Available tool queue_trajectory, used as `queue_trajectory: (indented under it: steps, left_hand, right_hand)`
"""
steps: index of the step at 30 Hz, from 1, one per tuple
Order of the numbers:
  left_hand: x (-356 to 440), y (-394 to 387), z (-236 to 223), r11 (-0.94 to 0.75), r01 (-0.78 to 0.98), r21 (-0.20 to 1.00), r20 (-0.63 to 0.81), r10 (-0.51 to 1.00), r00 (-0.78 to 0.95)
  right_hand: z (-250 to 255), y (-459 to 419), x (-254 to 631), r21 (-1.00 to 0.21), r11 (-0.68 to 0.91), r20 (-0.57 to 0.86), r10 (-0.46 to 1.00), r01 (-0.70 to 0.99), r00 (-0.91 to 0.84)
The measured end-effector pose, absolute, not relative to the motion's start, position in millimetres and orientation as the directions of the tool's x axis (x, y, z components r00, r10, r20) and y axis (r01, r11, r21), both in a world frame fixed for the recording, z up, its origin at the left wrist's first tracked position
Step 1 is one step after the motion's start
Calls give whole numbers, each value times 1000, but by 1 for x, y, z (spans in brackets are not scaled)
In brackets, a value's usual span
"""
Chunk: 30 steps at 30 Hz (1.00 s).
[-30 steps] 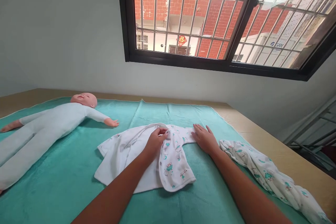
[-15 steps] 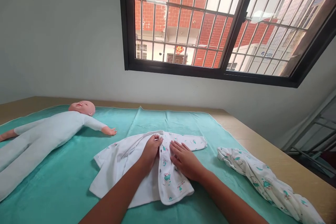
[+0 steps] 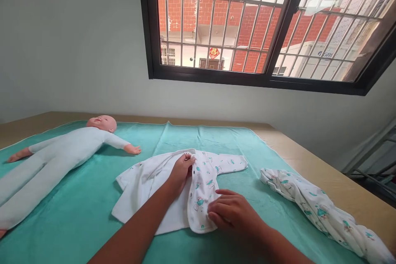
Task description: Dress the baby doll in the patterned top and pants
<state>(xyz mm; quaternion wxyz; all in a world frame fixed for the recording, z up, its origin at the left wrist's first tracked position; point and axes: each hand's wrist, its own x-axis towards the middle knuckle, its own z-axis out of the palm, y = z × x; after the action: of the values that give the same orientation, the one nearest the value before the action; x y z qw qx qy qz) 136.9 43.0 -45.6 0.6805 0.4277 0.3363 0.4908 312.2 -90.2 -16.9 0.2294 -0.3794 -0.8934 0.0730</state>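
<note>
A white baby shirt (image 3: 202, 185) with small green and red prints lies spread in front of me. Its left front is folded back, showing the plain white inside, and dark snaps run down the edge of the printed front. With fingers pinched together, my left hand (image 3: 182, 171) holds that front edge near the collar. My right hand (image 3: 236, 213) rests by the lower right side of the shirt, fingers loosely bent and apart, fingertips at the printed cloth. One printed sleeve (image 3: 232, 163) stretches out to the right.
A bald baby doll (image 3: 71, 144) in a white body suit lies on its back at left. At right lies a bunched printed garment (image 3: 321, 210). A green blanket (image 3: 77, 214) covers much of the wooden table (image 3: 309, 161). Behind are a wall and a barred window (image 3: 210, 72).
My right hand has slid from the upper printed front down toward the lower right side, its fingers now more bent. My left hand keeps its pinch near the collar. The view has shifted slightly.
</note>
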Motion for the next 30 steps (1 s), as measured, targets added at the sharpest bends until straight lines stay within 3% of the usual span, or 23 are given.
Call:
queue_trajectory:
  steps: [9, 12, 15, 19, 21, 26, 30]
  left_hand:
    - [134, 43, -39, 232, -428, 874, -28, 902, 431]
    - [140, 37, -34, 196, -375, 906, 3, 883, 470]
    - [153, 24, -31, 41, -246, 968, 96, 848, 522]
    - [169, 5, -32, -122, -147, 982, 186, 788, 587]
    - [171, 1, -32, -59, -190, 980, 162, 792, 588]
    - [163, 8, -31, 168, -431, 887, 128, 805, 579]
    - [164, 8, -36, 188, -426, 885, 107, 808, 579]
  right_hand:
    - [-24, -94, 294, -143, 720, 342, 680, 679, -649]
    - [-24, -93, 301, -272, 696, 403, 709, 664, -578]
    - [-26, -88, 311, -447, 587, 436, 802, 675, -409]
    - [-25, -83, 324, -586, 324, 311, 936, 743, -164]
    - [-23, -83, 328, -543, 324, 264, 942, 775, -209]
    - [-21, -88, 317, -234, 625, 219, 780, 744, -586]
    - [-20, -91, 304, -60, 652, 160, 754, 756, -637]
